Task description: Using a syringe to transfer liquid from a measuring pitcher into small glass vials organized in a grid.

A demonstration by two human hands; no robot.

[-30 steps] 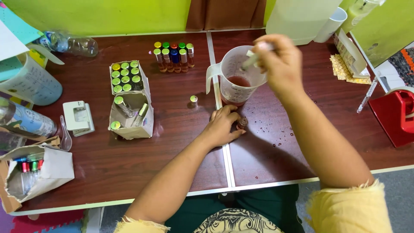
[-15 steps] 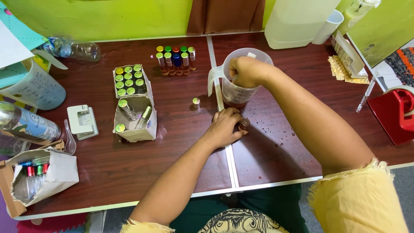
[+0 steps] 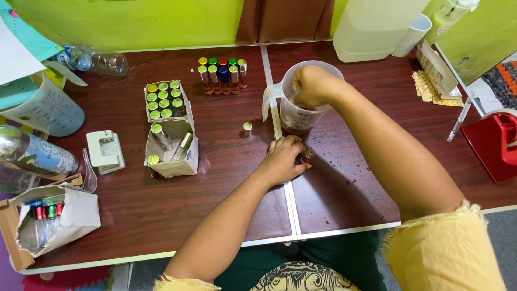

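- Right hand (image 3: 312,86) dipped into the mouth of a clear measuring jug (image 3: 293,110), fingers bunched down inside; what they pinch is hidden by the rim, so cannot tell. Dark reddish liquid sits in the jug's bottom.
- Jug stands on the worktop (image 3: 226,188) just right of the seam between two dark wood-grain panels, spout facing left.
- Left hand (image 3: 283,159) rests on the worktop below the jug, fingers curled round a small glass vial (image 3: 308,156), holding it upright; only the vial's top shows.
- Small dark drips speckle the surface right of the vial.
- One loose vial with a pale green cap (image 3: 247,127) stands alone, just left of the jug.
- Further back, a cluster of filled vials (image 3: 222,73) in two rows, caps yellow, green, red, blue and silver.
- Left of those, an open cardboard box (image 3: 163,99) packed with green-capped and yellow-capped vials; touching its near end, a torn paper carton (image 3: 175,156) with a few vials lying tilted.
- White hole punch (image 3: 106,152) and clear plastic spoon (image 3: 89,172) beside the carton.
- Near-left edge: torn paper package (image 3: 70,218) holding vials with coloured caps.
- Far left: pale blue measuring jug (image 3: 48,110); a plastic bottle (image 3: 94,60) lying on its side behind.
- Far right: red tape dispenser (image 3: 498,145); large white container (image 3: 371,27) at the back.
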